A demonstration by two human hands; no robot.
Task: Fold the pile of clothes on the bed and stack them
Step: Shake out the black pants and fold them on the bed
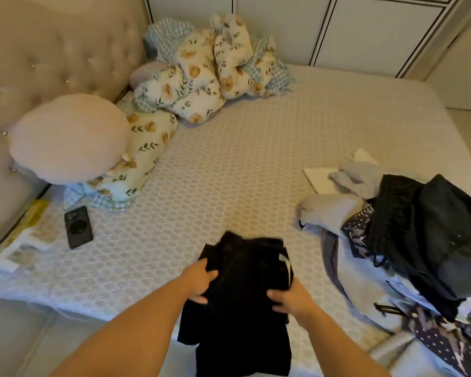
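Here, hands: left hand (201, 278) and right hand (291, 297) are both gripping the black garment (242, 308).
Technique: spreading it flat on the bed (229, 172) before creasing is advisable.

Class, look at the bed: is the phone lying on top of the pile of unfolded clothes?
No. The phone lies on the bare mattress near the headboard side, far from the pile of clothes on the opposite side.

matt blk cloth garment (242, 281), tufted headboard (52, 55)

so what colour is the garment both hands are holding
Black garment, with a small white label near its top; seen in the head view.
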